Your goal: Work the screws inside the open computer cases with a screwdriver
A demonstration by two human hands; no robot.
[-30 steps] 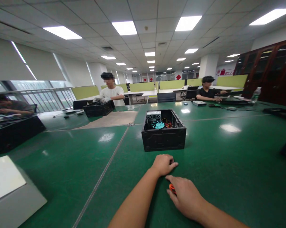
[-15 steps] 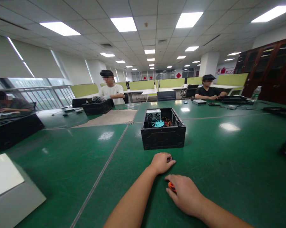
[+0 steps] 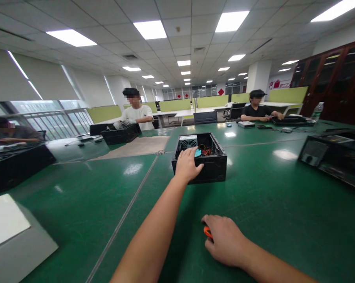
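Observation:
A black computer case (image 3: 211,169) lies on the green table with its top open. Inside it show a turquoise fan (image 3: 198,152) and a bundle of coloured wires (image 3: 205,150). My left hand (image 3: 187,165) reaches over the near wall of the case, fingers stretched across the rim and thumb spread apart. Whether its fingertips touch the case I cannot tell. Closer to me, my right hand (image 3: 226,239) rests low at the table, its fingers curled around a small orange object (image 3: 207,231). Most of that object is hidden under the palm.
A white box (image 3: 15,236) stands at the near left. Another opened computer case (image 3: 333,151) sits at the right edge. Across the table, a person in white (image 3: 142,114) handles a black case (image 3: 121,133); a person in black (image 3: 255,110) sits farther right. A third person is at far left.
My left hand has moved forward from the table to the near wall of the computer case, its fingers now extended. My right hand has barely moved. The opened case at right shows more.

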